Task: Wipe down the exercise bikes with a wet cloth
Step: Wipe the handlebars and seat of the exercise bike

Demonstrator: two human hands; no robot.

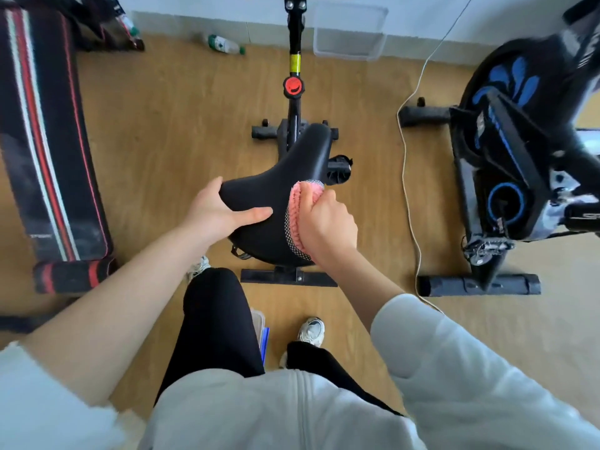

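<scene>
The person stands over the middle exercise bike (293, 131), and its black saddle (276, 196) sits dead centre, nose pointing to 1 o'clock. The left hand (217, 211) grips the saddle's wide rear part at its 9 o'clock edge. The thumb lies flat across the top and the fingers (212, 187) curl over the rim. The right hand (328, 227) is at the saddle's 3 o'clock side, its fingers bunched tight around a pink cloth (300, 203) with a dark netted edge. The cloth is pressed against the saddle's right flank.

The bike's post runs up toward 12 o'clock, with a red knob (293, 87) on it. A second exercise bike (506, 157), black with blue trim, stands at 3 o'clock, blurred in its upper part. A white cable (409, 190) trails down the wooden floor (168, 118) between the two bikes. At 9 o'clock lies a black padded bench (48, 141) with red and white stripes. A plastic bottle (224, 44) lies on its side at 11 o'clock by the wall, and a clear plastic bin (350, 34) stands at 1 o'clock. A white shoe (311, 331) shows at 6 o'clock.
</scene>
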